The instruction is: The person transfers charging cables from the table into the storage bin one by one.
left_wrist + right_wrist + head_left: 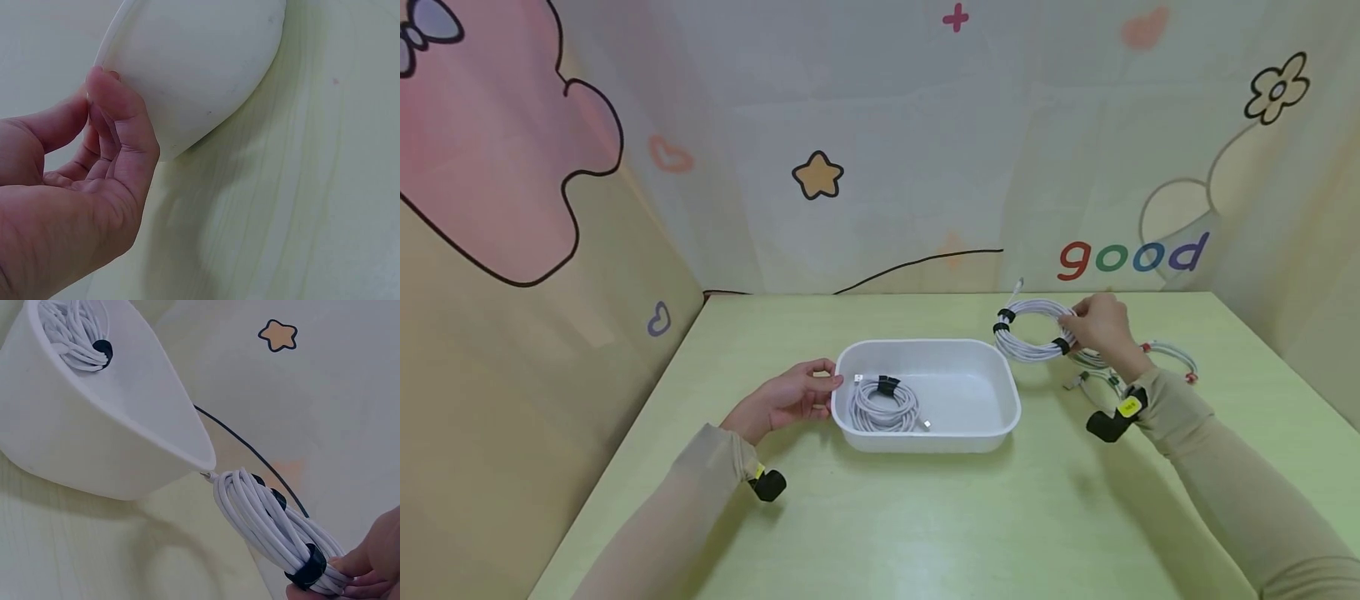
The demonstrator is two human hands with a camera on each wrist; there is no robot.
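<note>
Indoor tabletop setting, wider premises not determinable, pale green wood-grained table (917, 525), cartoon-printed curtain (910, 92) hanging behind and alongside (orange star (818, 175), flower (1276, 88), coloured word "good" (1133, 257)).

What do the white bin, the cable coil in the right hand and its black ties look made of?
White bin: likely smooth molded plastic, with a soft sheen; seamless walls, rounded corners.
Cable coil: probably a smooth, satin plastic or rubber jacket; strands bend in even loops.
Black ties: perhaps dull fabric; flat wrapped bands, texture too unclear to rule out plastic.
</note>
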